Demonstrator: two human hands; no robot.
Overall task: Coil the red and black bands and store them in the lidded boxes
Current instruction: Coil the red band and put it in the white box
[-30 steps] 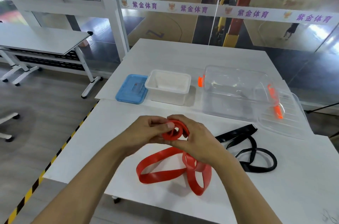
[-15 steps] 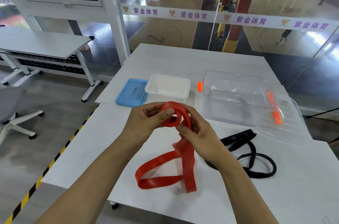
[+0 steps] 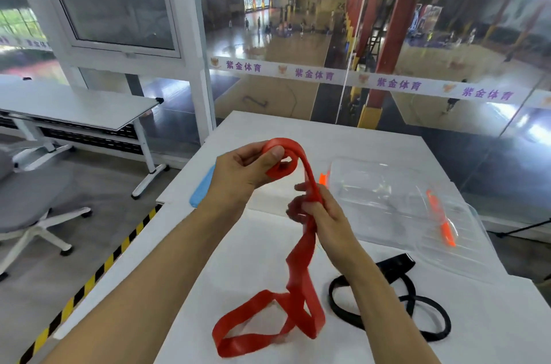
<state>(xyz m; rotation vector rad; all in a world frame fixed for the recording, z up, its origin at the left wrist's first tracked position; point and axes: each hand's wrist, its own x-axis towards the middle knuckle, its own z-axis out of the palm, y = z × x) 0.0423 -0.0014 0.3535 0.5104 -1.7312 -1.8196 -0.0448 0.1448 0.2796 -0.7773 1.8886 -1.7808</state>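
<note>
My left hand (image 3: 242, 174) pinches the coiled end of the red band (image 3: 299, 283), raised above the white table (image 3: 268, 250). My right hand (image 3: 320, 214) grips the same band just below the coil. The band's loose part hangs down and lies in loops on the table near me. The black band (image 3: 417, 304) lies uncoiled on the table to the right, partly behind my right forearm. A clear box (image 3: 378, 190) with orange clips stands behind it, its clear lid (image 3: 453, 241) beside it. A blue lid (image 3: 200, 193) shows left of my left hand; the white box is hidden.
A grey office chair (image 3: 32, 205) and a second white table (image 3: 74, 107) stand to the left. Black-and-yellow tape (image 3: 98, 271) runs along the floor by the table's left edge. A glass wall rises behind the table.
Both hands have lifted the red band's coil higher off the table, and the loose loops have stretched out below. The camera has tilted upward.
</note>
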